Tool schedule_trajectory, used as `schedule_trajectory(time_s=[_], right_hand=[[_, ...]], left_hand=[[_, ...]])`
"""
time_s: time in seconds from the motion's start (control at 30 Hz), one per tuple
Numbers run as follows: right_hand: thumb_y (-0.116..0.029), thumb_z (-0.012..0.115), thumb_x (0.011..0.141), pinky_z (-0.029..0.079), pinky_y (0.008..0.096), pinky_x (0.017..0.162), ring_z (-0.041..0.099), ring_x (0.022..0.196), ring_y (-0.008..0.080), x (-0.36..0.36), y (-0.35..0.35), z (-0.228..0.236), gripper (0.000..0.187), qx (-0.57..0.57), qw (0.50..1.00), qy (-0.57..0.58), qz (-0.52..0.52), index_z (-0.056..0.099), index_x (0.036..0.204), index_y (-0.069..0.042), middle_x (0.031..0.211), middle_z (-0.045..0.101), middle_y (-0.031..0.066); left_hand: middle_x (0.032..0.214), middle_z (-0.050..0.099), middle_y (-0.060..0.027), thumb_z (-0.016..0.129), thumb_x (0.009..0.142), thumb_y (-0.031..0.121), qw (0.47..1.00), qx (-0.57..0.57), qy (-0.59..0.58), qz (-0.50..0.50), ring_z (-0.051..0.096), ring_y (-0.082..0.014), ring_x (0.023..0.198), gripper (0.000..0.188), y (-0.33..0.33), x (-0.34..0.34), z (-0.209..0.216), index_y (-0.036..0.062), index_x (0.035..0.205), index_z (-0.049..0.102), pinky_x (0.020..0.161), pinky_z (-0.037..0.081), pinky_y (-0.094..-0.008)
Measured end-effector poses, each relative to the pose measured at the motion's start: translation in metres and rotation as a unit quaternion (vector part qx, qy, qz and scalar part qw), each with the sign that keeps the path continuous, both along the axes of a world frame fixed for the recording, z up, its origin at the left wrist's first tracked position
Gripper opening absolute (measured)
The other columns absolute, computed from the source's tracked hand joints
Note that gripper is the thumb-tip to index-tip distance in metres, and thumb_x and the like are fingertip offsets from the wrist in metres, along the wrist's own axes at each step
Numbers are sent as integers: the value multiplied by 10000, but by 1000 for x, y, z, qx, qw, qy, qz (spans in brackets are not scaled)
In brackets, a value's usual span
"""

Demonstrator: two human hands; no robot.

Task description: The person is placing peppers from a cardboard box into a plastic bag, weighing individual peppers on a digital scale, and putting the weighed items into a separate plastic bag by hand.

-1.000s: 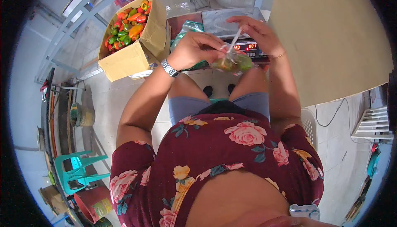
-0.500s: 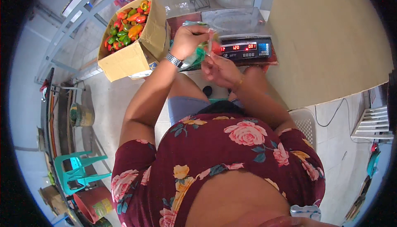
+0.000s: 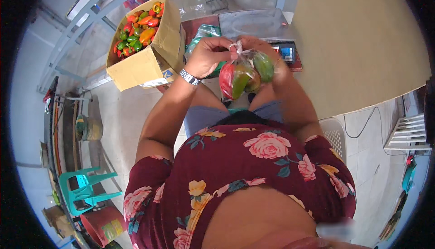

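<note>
A clear plastic bag of bell peppers [image 3: 244,79], red and green, hangs before me above my lap. My left hand [image 3: 209,55] pinches the twisted neck of the bag from the left, fingers closed. Around the same neck from the right curls my right hand [image 3: 258,45], partly hidden behind the bulging bag. Just beyond both hands is a digital scale [image 3: 286,52] with a flat metal pan [image 3: 253,24], its display mostly covered by the right hand and bag. Green plastic bags [image 3: 206,32] lie beside the scale, next to my left hand.
An open cardboard box [image 3: 136,73] full of bell peppers [image 3: 141,28] stands at the far left. A large tan board [image 3: 362,45] fills the right side. Lower left are a teal plastic chair [image 3: 86,188] and a red bucket [image 3: 102,224]. A cable [image 3: 362,133] trails along the floor at right.
The bag of peppers has turned and now hangs in full view, lower and nearer me. My right hand has moved up to the bag's neck, covering much of the scale's display.
</note>
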State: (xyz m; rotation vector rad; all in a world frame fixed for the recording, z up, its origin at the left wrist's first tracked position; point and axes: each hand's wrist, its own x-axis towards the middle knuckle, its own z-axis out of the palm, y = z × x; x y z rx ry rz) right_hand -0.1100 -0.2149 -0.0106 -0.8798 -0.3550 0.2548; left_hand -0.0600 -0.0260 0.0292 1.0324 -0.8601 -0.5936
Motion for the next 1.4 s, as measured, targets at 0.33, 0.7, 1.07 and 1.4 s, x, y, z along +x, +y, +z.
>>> schedule_trajectory(time_s=[0.33,0.7,1.07,1.4], right_hand=[[-309,452,931,343,239,510,445,614,119,-2,75,-47,213,185,974,127,-17,483,821,-129,711,496,7],[-212,491,899,415,292,807,533,860,218,-7,1,27,227,-537,692,-400,-269,591,948,-14,943,569,89],[-298,465,926,391,243,541,477,571,102,-3,50,-56,235,205,975,85,3,524,892,-73,718,532,33],[-337,455,911,450,414,590,564,590,274,1,49,-21,326,-485,832,-63,-263,553,788,-51,674,579,99]], left_hand=[[783,662,-85,630,780,35,926,128,55,351,594,-105,659,114,-17,7,-24,-35,865,658,576,472,-222],[874,651,-57,661,754,-19,977,171,-98,78,594,-107,812,143,29,9,-20,-12,897,657,758,469,-242],[829,632,-120,603,795,-9,951,-56,269,143,603,-186,663,184,-14,-10,-30,-80,965,597,626,513,-268],[698,659,-60,626,761,43,924,176,-110,322,598,-130,620,96,8,8,-57,3,829,680,617,481,-247]])
